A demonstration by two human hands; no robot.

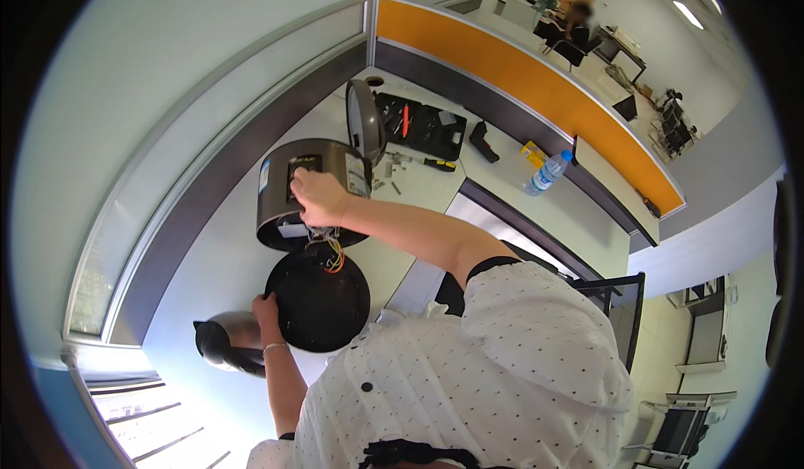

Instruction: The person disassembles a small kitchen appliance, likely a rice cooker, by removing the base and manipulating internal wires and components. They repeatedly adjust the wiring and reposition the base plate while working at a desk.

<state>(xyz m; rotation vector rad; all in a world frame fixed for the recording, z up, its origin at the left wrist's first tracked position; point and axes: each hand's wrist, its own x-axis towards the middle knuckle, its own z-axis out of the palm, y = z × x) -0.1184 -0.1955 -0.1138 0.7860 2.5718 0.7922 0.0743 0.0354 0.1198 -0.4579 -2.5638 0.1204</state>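
A dark grey rice cooker point(289, 186) lies on its side on the white desk point(218, 260), its lid point(366, 121) swung open. Its round black bottom cover point(318, 300) is off and leans below the body, still joined by orange and yellow wires point(336, 257). My left hand point(268, 311) grips the cover's left edge. My right hand point(318, 198) rests on the cooker's body near its open underside, fingers curled down by the wires. I cannot see whether it pinches anything.
A metal kettle with a black handle point(224, 343) stands beside my left wrist. Behind the cooker lie an open black tool case point(419, 126), a screwdriver point(440, 165), loose screws point(394, 186), a water bottle point(546, 173) and a yellow box point(532, 152). An orange partition point(519, 75) bounds the desk; another person point(578, 18) sits far off.
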